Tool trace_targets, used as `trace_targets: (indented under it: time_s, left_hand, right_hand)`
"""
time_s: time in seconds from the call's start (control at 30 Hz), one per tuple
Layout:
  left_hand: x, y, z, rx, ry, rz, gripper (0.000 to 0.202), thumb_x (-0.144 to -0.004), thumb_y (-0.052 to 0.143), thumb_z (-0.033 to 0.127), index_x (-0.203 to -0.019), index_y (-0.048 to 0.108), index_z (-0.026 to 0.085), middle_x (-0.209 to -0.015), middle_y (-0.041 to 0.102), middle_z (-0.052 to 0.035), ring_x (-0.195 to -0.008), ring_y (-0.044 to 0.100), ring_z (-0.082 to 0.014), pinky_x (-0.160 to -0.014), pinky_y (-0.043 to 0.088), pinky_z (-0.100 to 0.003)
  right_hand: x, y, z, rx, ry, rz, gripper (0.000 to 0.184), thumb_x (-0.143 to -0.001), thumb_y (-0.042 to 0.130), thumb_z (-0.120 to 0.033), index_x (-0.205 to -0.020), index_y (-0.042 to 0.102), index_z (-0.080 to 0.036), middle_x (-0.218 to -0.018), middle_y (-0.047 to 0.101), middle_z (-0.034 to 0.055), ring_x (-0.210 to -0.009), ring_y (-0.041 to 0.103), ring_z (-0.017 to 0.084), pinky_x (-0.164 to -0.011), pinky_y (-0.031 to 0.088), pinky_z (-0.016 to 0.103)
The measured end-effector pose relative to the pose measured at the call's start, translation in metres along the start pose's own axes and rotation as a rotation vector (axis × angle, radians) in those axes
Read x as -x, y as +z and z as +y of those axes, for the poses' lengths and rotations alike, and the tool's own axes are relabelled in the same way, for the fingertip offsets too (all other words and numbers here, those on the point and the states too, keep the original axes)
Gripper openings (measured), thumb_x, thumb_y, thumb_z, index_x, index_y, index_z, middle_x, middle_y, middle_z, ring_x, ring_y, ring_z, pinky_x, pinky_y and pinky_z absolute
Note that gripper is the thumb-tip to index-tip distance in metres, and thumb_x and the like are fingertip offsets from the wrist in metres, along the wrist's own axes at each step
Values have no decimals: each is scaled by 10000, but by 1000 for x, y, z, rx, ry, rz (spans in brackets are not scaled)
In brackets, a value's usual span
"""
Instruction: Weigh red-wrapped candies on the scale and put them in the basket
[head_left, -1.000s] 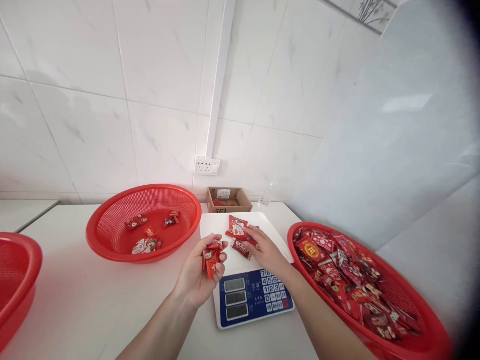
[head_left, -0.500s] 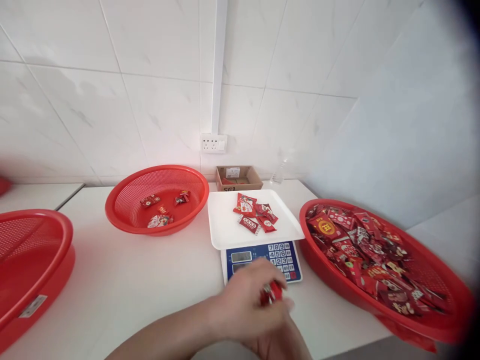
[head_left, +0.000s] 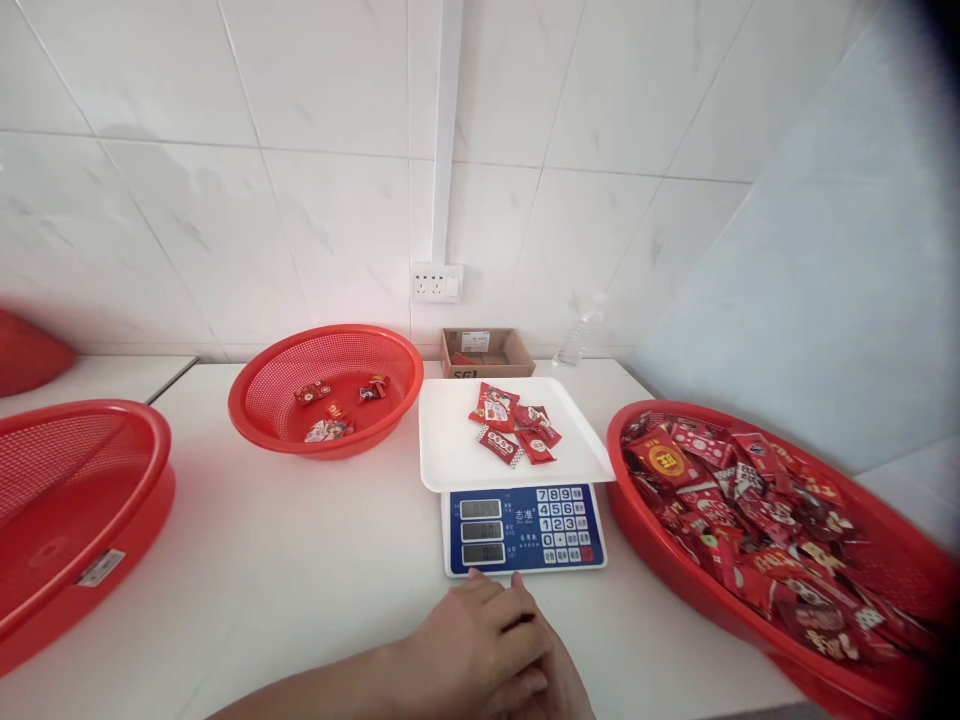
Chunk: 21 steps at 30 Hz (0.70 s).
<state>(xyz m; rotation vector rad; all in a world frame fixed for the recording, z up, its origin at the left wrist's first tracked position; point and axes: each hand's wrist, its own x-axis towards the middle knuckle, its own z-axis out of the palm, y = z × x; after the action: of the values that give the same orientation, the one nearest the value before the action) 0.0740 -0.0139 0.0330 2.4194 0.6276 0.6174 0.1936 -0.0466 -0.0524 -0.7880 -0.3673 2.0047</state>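
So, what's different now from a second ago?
The right hand has let go of the packets on the tray and drawn back toward the person. The left hand has moved rightward and back, so both meet before the scale. Whether its sweets remain in its grip is hidden. The full basket and far basket stayed put.

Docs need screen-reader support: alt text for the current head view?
Left hand overlapping the right hand near a scale with red packets on its white tray. Left of it, a red basket holds few packets; right, another holds many.
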Motion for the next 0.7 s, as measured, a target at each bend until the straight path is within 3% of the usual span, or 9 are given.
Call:
trace_targets:
  time_s: [0.1, 0.23, 0.33, 0.4, 0.5, 0.6, 0.7]
  left_hand:
    - [6, 0, -4, 26, -8, -1, 199, -833, 532, 236, -1012, 620, 244, -1020, 642, -101, -880, 577, -284, -822, 425, -416]
    - [9, 0, -11, -65, 36, 4, 228, -797, 601, 328, -972, 622, 183, -973, 643, -107, -936, 568, -250, -1028, 278, -468]
    - [10, 2, -14, -147, 57, -19, 330, -783, 608, 430, -1010, 612, 190, -1039, 634, -107, -1064, 528, -251, -1076, 206, -466]
    - [11, 5, -15, -195, 86, -14, 296, -816, 577, 396, -1053, 604, 221, -1103, 617, -107, -1134, 491, -253, -1073, 215, -472]
    - [14, 9, -17, -214, 125, 25, 278, -842, 557, 276, -1119, 582, 262, -1165, 593, -107, -1182, 461, -254, -1058, 248, -482]
    - [16, 1, -22, -172, 132, 58, 492, -789, 621, 358, -1253, 494, 255, -1289, 510, -158, -1238, 406, -307, -1044, 258, -512]
    - [15, -26, -36, -160, -16, 228, 594, -760, 640, 410, -1304, 453, 265, -1387, 413, -163, -1292, 333, -331, -1056, 216, -522]
  right_hand:
    - [1, 13, -7, -329, 203, -6, 260, -754, 623, -477, -918, 613, -275, -700, 637, -61, -578, 571, 71, -442, 390, 147]
    - [2, 29, -14, -376, 138, 22, 341, -685, 681, -505, -913, 645, -254, -803, 677, -32, -794, 628, 130, -612, 503, 209]
    - [3, 35, -18, -373, 102, 2, 325, -674, 690, -501, -870, 663, -243, -843, 679, -27, -911, 612, 130, -739, 499, 203]
    - [2, 35, -18, -392, 84, 31, 306, -670, 697, -498, -818, 666, -233, -835, 680, -28, -886, 617, 112, -748, 488, 174]
    - [-1, 31, -18, -421, 116, 83, 323, -622, 736, -499, -781, 669, -226, -694, 658, -38, -649, 618, 85, -537, 481, 140]
    - [3, 26, -28, -359, 186, 20, 355, -565, 775, -501, -687, 654, -190, -482, 539, -55, -359, 420, 16, -299, 281, 84]
    - [19, 18, -53, -214, 20, 16, 335, -567, 792, -462, -684, 636, -190, -579, 564, -30, -379, 357, 0, -273, 171, 64]
